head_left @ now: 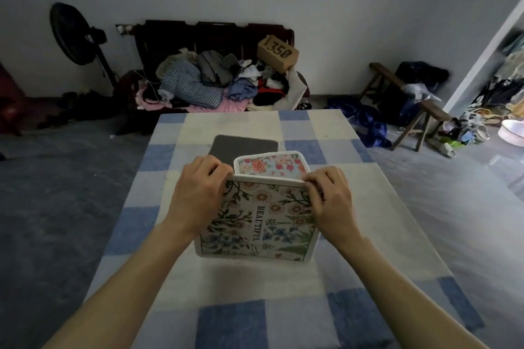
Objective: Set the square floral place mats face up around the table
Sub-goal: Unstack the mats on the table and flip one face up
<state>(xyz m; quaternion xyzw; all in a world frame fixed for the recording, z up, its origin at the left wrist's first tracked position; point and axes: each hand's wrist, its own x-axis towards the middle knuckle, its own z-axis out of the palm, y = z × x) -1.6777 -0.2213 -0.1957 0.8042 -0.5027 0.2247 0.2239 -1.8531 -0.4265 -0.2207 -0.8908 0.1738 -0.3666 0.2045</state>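
Observation:
A square floral place mat printed "BEAUTIFUL" (256,228) is lifted above the middle of the table, its printed side toward me, tilted. My left hand (198,193) grips its far left corner and my right hand (330,201) grips its far right corner. Behind it a second mat with pink and red flowers (272,166) lies face up, mostly hidden by the held mat. Further back lies a mat with its grey underside up (242,146), partly under the pink one.
The table carries a blue, white and cream checked cloth (283,292). Past its far edge a dark bench holds piled clothes (215,79) and a cardboard box (278,52). A standing fan (76,37) is at far left, wooden stools (408,105) at right.

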